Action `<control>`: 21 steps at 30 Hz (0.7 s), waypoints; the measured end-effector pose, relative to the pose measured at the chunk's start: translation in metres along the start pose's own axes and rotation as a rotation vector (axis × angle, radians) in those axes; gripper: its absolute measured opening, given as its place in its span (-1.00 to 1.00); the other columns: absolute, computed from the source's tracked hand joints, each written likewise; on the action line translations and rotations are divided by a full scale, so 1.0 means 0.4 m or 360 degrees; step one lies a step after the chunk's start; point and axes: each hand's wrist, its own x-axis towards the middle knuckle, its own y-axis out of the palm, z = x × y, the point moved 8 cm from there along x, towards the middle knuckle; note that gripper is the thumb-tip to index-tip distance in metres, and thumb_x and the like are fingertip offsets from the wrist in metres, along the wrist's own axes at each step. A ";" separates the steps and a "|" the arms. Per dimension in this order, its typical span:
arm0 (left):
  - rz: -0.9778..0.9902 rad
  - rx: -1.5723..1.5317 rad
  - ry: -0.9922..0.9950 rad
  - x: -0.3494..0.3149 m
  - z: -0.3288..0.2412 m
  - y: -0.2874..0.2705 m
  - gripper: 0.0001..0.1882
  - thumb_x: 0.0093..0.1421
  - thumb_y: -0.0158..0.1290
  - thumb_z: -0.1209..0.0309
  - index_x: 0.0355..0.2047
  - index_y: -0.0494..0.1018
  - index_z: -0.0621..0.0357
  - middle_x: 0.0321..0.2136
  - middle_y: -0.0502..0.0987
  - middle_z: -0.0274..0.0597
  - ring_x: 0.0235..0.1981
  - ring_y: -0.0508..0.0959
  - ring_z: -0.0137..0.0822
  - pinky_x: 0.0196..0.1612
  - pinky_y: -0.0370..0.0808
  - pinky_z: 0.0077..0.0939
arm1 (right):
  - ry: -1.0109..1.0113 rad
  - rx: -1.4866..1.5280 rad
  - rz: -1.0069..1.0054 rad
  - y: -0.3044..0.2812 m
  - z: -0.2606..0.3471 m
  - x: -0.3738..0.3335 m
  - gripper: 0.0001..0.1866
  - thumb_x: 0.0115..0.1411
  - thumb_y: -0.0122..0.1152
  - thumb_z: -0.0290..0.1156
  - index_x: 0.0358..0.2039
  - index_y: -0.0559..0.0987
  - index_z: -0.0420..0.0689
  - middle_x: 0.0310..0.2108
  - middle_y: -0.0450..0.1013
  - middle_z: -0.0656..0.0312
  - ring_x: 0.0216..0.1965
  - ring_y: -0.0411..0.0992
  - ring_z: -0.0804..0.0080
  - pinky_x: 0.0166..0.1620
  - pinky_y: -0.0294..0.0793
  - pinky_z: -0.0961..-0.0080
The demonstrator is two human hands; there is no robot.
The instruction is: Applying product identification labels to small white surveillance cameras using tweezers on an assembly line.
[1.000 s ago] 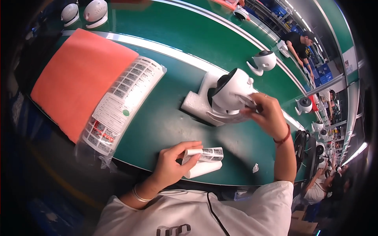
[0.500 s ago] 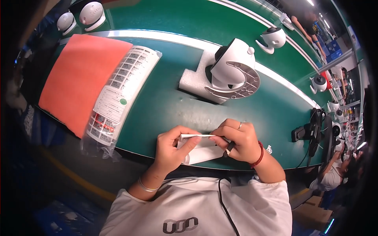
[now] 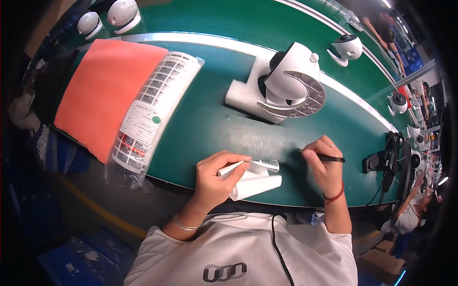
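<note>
Left hand (image 3: 214, 177) pinches curled label sheet (image 3: 257, 187) by near edge of worktop (image 3: 210, 126); right hand (image 3: 326, 164), apart, grips slim dark tool (image 3: 336, 158). White device (image 3: 290, 85) tilted on foam block (image 3: 244, 98) by far edge; orange sheet (image 3: 105, 90) toward left edge.

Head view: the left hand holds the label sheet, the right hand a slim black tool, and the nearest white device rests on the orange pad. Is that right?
No: in the head view, the nearest white device rests on the foam block, not the orange pad. The left hand holds the label sheet, the right hand a slim black tool.
</note>
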 end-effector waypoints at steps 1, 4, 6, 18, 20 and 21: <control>-0.0017 -0.0003 0.0000 -0.001 0.000 -0.002 -0.88 0.05 0.19 0.66 -0.35 0.57 0.32 -0.41 0.62 -0.12 -0.41 0.61 -0.38 -0.31 0.50 -0.58 | 0.0148 -0.0137 0.0075 -0.008 0.006 -0.008 -0.76 -0.05 0.45 -0.42 -0.38 0.61 -0.22 -0.48 0.39 0.17 -0.53 0.37 0.43 -0.44 0.36 0.52; -0.0117 0.0080 0.0210 -0.004 -0.014 -0.013 -0.84 0.04 0.19 0.67 -0.32 0.57 0.32 -0.37 0.63 -0.11 -0.36 0.63 -0.33 -0.25 0.53 -0.54 | 0.0309 0.0082 0.0164 -0.008 -0.003 -0.038 -0.68 -0.11 0.48 -0.49 -0.30 0.62 -0.21 -0.44 0.41 0.16 -0.46 0.45 0.44 -0.37 0.43 0.55; -0.0137 0.0040 0.0236 0.005 -0.015 -0.013 -0.82 0.03 0.20 0.66 -0.30 0.57 0.31 -0.34 0.63 -0.10 -0.32 0.64 -0.31 -0.23 0.53 -0.53 | 0.0177 -0.0089 0.0241 -0.012 0.021 -0.043 -0.62 -0.14 0.48 -0.55 -0.23 0.62 -0.21 -0.39 0.43 0.15 -0.39 0.50 0.39 -0.30 0.48 0.54; -0.0128 0.0123 0.0108 -0.014 -0.017 0.006 -0.70 0.03 0.25 0.64 -0.20 0.50 0.36 -0.32 0.64 -0.07 -0.29 0.67 -0.30 -0.27 0.56 -0.61 | -0.0664 0.0221 0.0060 0.010 0.249 -0.031 -0.74 -0.12 0.38 -0.68 -0.35 0.57 -0.28 -0.34 0.57 0.09 -0.28 0.58 0.19 -0.21 0.55 0.45; -0.0111 0.0220 0.0189 -0.018 -0.020 0.011 -0.66 0.02 0.26 0.64 -0.16 0.47 0.36 -0.34 0.64 -0.07 -0.29 0.67 -0.30 -0.29 0.56 -0.62 | -0.0668 0.0256 0.0089 0.026 0.243 -0.017 -0.75 -0.12 0.37 -0.69 -0.36 0.57 -0.28 -0.34 0.57 0.10 -0.29 0.58 0.21 -0.21 0.56 0.46; -0.0098 0.0225 0.0278 -0.020 -0.023 0.014 -0.62 0.02 0.26 0.64 -0.13 0.44 0.35 -0.35 0.65 -0.08 -0.31 0.68 -0.31 -0.30 0.56 -0.62 | -0.0672 0.0287 0.0120 0.034 0.241 -0.014 -0.75 -0.12 0.37 -0.69 -0.36 0.57 -0.28 -0.35 0.57 0.11 -0.29 0.58 0.23 -0.22 0.56 0.47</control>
